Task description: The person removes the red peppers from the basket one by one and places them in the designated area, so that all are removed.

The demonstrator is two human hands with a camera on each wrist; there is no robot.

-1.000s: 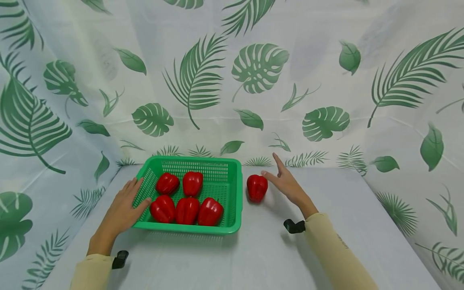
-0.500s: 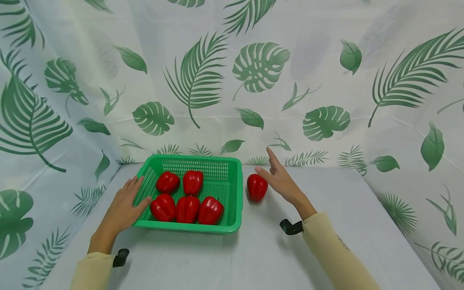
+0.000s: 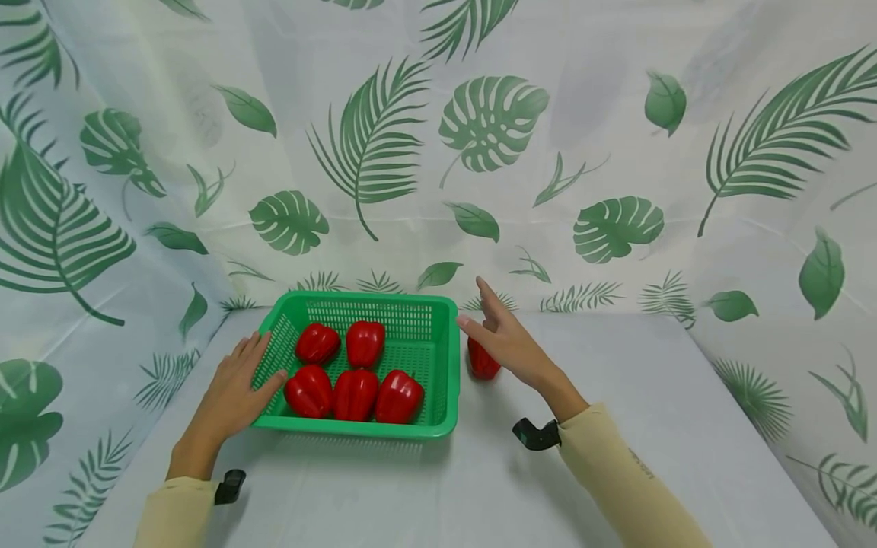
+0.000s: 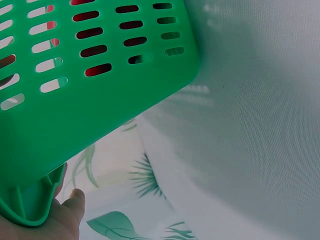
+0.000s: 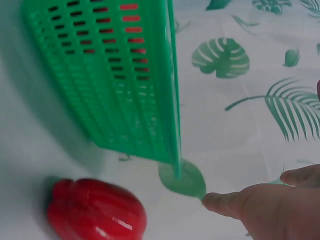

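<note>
A green plastic basket (image 3: 349,428) stands on the table's left half and holds several red bell peppers (image 3: 355,396). My left hand (image 3: 229,392) rests on its left rim, fingers straight along the outside and thumb over the edge. In the left wrist view, fingertips (image 4: 75,200) show beside the basket's lip. One more red bell pepper (image 3: 483,361) lies on the table just right of the basket, partly hidden in the head view. My right hand (image 3: 514,350) hovers over that pepper with fingers extended, thumb tip close to the basket's right rim, holding nothing.
A white-covered table (image 3: 479,487) spreads below. Leaf-patterned cloth (image 3: 521,213) hangs behind and along both sides. A small black camera (image 3: 537,434) sits at the right wrist, another wrist camera (image 3: 229,487) at the left.
My right hand has moved left from beside the lone pepper to over it, toward the basket's right rim. The left hand, basket and peppers have stayed in place.
</note>
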